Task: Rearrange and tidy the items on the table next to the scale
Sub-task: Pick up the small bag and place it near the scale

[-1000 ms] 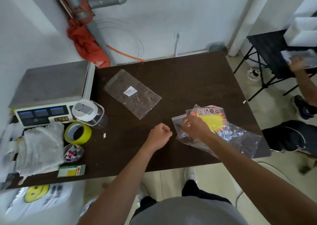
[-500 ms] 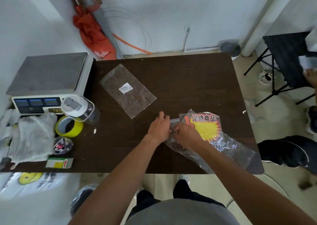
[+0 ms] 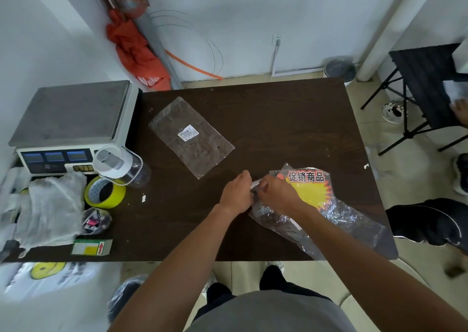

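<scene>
On the dark brown table (image 3: 278, 118), a crumpled clear plastic bag (image 3: 336, 220) lies at the front right with a yellow and red starburst sign (image 3: 310, 189) inside or under it. My left hand (image 3: 236, 192) and my right hand (image 3: 277, 192) meet at the bag's left end, and both pinch its edge. A flat clear bag with a white label (image 3: 191, 136) lies further back on the table. The grey scale (image 3: 71, 121) stands at the left end.
In front of the scale stand a clear jar with a white lid (image 3: 119, 165), a yellow tape roll (image 3: 103, 192), a small bag of bits (image 3: 96, 221), a white cloth (image 3: 52, 207) and a small green-white box (image 3: 91, 247). A black folding stand (image 3: 417, 88) and another person's legs are at the right.
My left hand moved right from the bare table to the bag's left end and joined my right hand there. The camera view shifted slightly.
</scene>
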Motion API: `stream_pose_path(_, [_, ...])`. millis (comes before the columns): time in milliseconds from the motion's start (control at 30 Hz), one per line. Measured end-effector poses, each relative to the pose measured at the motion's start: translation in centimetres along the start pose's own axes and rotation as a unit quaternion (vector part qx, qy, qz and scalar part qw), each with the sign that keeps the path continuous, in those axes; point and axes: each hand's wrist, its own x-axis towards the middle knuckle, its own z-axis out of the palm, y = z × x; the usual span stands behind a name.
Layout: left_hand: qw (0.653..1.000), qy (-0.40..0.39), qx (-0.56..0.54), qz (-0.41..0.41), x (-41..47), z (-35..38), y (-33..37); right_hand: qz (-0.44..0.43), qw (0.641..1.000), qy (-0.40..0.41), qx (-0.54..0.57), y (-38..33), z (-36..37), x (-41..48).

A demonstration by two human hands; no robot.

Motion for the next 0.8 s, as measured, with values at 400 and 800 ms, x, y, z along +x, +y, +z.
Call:
stream_pose_path(400, [0.976, 0.028, -0.197, -0.090, -0.9, -2.8, -4.4, 0.014, 1.000, 0.017, 0.016, -4.4, 1.7, -0.4])
stream_pose_path(800, [0.822, 0.092, -0.519, -0.215, -6.8, -7.1, -12.3, 0.032, 0.987, -0.081, 0.133, -11.5, 4.4, -0.1])
